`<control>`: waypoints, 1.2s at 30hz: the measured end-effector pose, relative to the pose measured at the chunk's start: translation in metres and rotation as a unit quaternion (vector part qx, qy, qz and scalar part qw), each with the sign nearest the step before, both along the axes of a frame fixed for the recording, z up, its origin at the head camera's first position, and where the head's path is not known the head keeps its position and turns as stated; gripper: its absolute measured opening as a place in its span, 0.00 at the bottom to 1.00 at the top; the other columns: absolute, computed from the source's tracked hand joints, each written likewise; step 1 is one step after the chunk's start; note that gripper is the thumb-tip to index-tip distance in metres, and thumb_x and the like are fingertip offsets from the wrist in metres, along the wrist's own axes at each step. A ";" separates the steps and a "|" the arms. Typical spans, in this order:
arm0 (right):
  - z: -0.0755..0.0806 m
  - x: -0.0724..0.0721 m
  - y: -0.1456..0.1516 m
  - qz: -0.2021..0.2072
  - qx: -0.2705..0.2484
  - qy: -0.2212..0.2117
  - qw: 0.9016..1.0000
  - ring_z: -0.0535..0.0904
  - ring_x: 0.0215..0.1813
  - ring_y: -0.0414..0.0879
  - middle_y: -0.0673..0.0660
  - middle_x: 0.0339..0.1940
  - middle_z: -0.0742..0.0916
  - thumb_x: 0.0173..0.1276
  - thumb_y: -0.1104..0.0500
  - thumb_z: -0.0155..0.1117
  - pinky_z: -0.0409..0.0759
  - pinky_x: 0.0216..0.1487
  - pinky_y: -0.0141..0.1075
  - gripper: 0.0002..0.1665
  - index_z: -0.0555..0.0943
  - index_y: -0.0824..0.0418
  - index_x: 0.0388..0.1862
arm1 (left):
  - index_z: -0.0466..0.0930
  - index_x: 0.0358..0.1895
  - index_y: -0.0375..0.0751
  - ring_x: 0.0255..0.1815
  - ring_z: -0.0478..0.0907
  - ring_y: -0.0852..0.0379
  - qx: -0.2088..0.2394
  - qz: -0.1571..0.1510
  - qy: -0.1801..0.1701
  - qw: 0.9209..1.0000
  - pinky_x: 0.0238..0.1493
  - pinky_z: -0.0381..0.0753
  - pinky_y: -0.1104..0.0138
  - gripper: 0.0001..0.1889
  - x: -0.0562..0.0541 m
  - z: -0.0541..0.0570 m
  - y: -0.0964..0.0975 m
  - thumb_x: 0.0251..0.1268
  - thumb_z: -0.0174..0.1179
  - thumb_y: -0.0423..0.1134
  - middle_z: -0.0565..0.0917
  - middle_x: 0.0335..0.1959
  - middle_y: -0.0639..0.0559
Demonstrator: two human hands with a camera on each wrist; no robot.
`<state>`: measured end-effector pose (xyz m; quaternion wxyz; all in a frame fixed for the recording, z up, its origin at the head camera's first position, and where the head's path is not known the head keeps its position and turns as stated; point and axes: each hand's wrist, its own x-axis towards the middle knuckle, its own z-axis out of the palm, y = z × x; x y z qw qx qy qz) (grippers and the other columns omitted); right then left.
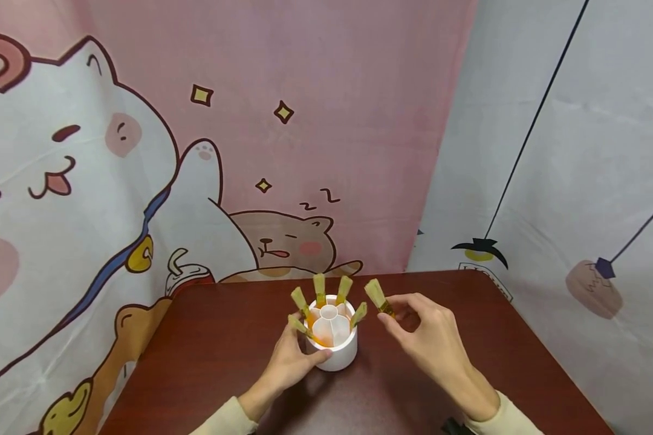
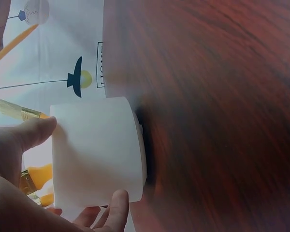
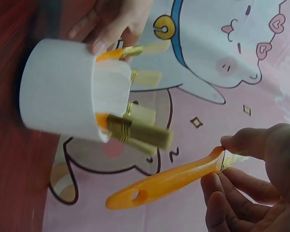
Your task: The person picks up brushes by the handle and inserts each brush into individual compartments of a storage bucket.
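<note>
A round white divided holder (image 1: 341,357) stands on the table, with several paintbrushes (image 1: 319,289) in its compartments, bristles up. My left hand (image 1: 289,361) grips the holder's left side, the thumb (image 2: 41,130) near its rim and fingers around its wall. To the right of the holder, my right hand (image 1: 432,335) pinches another paintbrush (image 1: 377,295) near its metal band. In the right wrist view its orange handle (image 3: 164,186) with a hanging hole shows whole, pointing toward the table and apart from the holder. The front compartments show white walls.
The dark red-brown table (image 1: 223,320) reaches back to a cloth (image 1: 359,121) printed with cartoon cats. A pale cloth (image 1: 577,151) with printed lamps hangs along the right. A small dark object (image 1: 456,426) shows by the right sleeve at the bottom edge.
</note>
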<state>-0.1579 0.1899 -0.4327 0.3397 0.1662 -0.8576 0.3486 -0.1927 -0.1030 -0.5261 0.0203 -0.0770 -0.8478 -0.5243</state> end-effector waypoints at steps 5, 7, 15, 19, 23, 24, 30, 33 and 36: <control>0.001 -0.002 -0.013 0.033 -0.018 0.003 0.999 0.85 0.32 0.31 0.43 0.35 0.92 0.64 0.64 0.92 0.85 0.35 0.23 0.19 0.95 0.52 0.50 | 0.69 0.84 0.41 0.74 0.84 0.36 -0.017 0.010 0.002 1.000 0.76 0.82 0.35 0.54 0.000 0.002 0.001 0.56 0.92 0.43 0.83 0.76 0.34; 0.000 -0.003 -0.018 0.043 -0.022 0.005 0.999 0.85 0.32 0.30 0.43 0.35 0.93 0.64 0.64 0.92 0.86 0.35 0.23 0.18 0.94 0.52 0.50 | 0.70 0.84 0.41 0.73 0.84 0.37 -0.024 0.013 0.001 1.000 0.75 0.83 0.37 0.55 0.000 0.002 0.002 0.55 0.92 0.44 0.83 0.75 0.34; -0.002 -0.006 -0.032 0.060 -0.036 -0.001 0.998 0.89 0.35 0.32 0.46 0.37 0.94 0.65 0.63 0.92 0.88 0.37 0.24 0.19 0.93 0.54 0.51 | 0.70 0.86 0.40 0.68 0.85 0.37 -0.041 0.020 0.003 0.999 0.69 0.85 0.41 0.55 -0.001 0.002 0.004 0.56 0.92 0.45 0.83 0.71 0.34; -0.004 -0.008 -0.038 0.065 -0.040 0.002 0.997 0.89 0.35 0.33 0.48 0.38 0.94 0.65 0.63 0.92 0.89 0.37 0.25 0.19 0.92 0.56 0.51 | 0.68 0.87 0.38 0.70 0.85 0.36 -0.041 0.023 0.003 0.999 0.72 0.85 0.38 0.57 0.000 0.002 0.005 0.57 0.92 0.46 0.82 0.74 0.33; -0.007 -0.011 -0.044 0.076 -0.047 0.010 0.996 0.90 0.35 0.33 0.49 0.38 0.95 0.65 0.64 0.92 0.91 0.36 0.29 0.19 0.92 0.57 0.50 | 0.67 0.87 0.36 0.71 0.85 0.37 -0.044 0.026 0.006 0.999 0.73 0.84 0.38 0.58 0.000 0.002 0.005 0.56 0.92 0.47 0.82 0.76 0.33; -0.008 -0.012 -0.045 0.079 -0.049 0.013 0.996 0.90 0.35 0.33 0.49 0.38 0.95 0.65 0.65 0.92 0.91 0.36 0.29 0.19 0.92 0.57 0.50 | 0.68 0.87 0.36 0.71 0.84 0.37 -0.044 0.026 0.008 0.999 0.73 0.84 0.38 0.58 0.001 0.002 0.005 0.56 0.92 0.47 0.82 0.76 0.33; -0.013 -0.015 -0.052 0.094 -0.060 0.023 0.994 0.91 0.36 0.34 0.51 0.39 0.95 0.64 0.66 0.92 0.91 0.36 0.28 0.19 0.92 0.57 0.50 | 0.68 0.87 0.38 0.72 0.84 0.36 -0.045 0.028 0.005 0.999 0.73 0.84 0.37 0.57 0.002 0.003 0.005 0.57 0.92 0.47 0.81 0.76 0.33; -0.017 -0.017 -0.055 0.096 -0.064 0.027 0.993 0.91 0.36 0.34 0.51 0.39 0.96 0.64 0.67 0.92 0.91 0.36 0.29 0.19 0.92 0.57 0.50 | 0.68 0.87 0.38 0.76 0.83 0.35 -0.039 0.027 0.003 0.999 0.76 0.82 0.35 0.57 0.003 0.003 0.005 0.57 0.92 0.46 0.80 0.78 0.32; -0.020 -0.018 -0.058 0.097 -0.065 0.033 0.993 0.92 0.36 0.35 0.51 0.40 0.96 0.63 0.67 0.92 0.92 0.36 0.31 0.20 0.91 0.57 0.50 | 0.67 0.87 0.37 0.76 0.82 0.34 -0.040 0.027 0.003 0.999 0.77 0.82 0.35 0.57 0.003 0.004 0.006 0.57 0.91 0.47 0.80 0.78 0.32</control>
